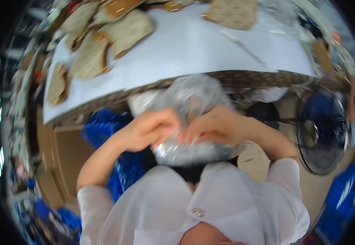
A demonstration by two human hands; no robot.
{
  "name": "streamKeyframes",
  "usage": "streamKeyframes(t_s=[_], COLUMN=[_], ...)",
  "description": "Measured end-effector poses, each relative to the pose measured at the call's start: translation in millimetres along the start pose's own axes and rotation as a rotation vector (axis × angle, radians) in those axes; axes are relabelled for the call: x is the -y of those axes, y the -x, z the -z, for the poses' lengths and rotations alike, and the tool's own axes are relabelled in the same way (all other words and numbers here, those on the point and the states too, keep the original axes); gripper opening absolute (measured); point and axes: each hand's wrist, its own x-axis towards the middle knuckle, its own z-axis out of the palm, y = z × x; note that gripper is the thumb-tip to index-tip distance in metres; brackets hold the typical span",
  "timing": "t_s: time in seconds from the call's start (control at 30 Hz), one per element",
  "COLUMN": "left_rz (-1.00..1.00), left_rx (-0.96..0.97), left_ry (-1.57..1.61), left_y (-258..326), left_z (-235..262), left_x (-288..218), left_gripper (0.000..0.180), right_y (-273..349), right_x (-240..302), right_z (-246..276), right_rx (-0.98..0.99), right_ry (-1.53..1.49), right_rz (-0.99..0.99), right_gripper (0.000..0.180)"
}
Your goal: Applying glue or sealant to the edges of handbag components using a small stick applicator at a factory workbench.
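Pretty cluttered room around me. Far left is a blur of stacked stuff, then brown cardboard boxes (65, 153) with crinkly blue bags (104, 130) next to them, all down below the surface (194, 45). The surface has a white sheet over it, with flat tan woven-looking pieces (104, 36) heaped along its left and far edges, another one (231, 13) top middle, and a thin stick-like thing (242, 45) I can't identify. Off to the right a fan (322, 132) with blue blades stands on the floor.

In the middle, close to my chest and below the surface edge, I've got a clear crinkled plastic bag (191, 102). My left hand (151, 128) is curled shut on its left side, my right hand (214, 124) is pinched closed on the right side. What's in the bag is too blurry to tell, and its bottom goes out of sight behind my white blouse (194, 204).
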Motion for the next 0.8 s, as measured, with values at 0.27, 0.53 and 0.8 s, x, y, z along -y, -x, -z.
streamKeyframes(t_s=[0.27, 0.53, 0.8], left_rz=[0.137, -0.490, 0.057], left_rx=[0.253, 0.096, -0.294], left_ry=[-0.809, -0.884, -0.178], left_y=[-1.3, 7.4, 3.1], left_z=[0.4, 18.9, -14.4], left_x=[-39.3, 31.8, 27.1], left_gripper=[0.013, 0.011, 0.014], right_y=[-7.3, 15.5, -1.5], right_x=[6.5, -30.7, -21.4], right_z=[4.8, -4.3, -17.9], right_rx=[0.076, -0.071, -0.356], right_ry=[0.260, 0.432, 0.231], right_rz=[0.155, 0.158, 0.441], right_gripper=[0.016, 0.023, 0.018])
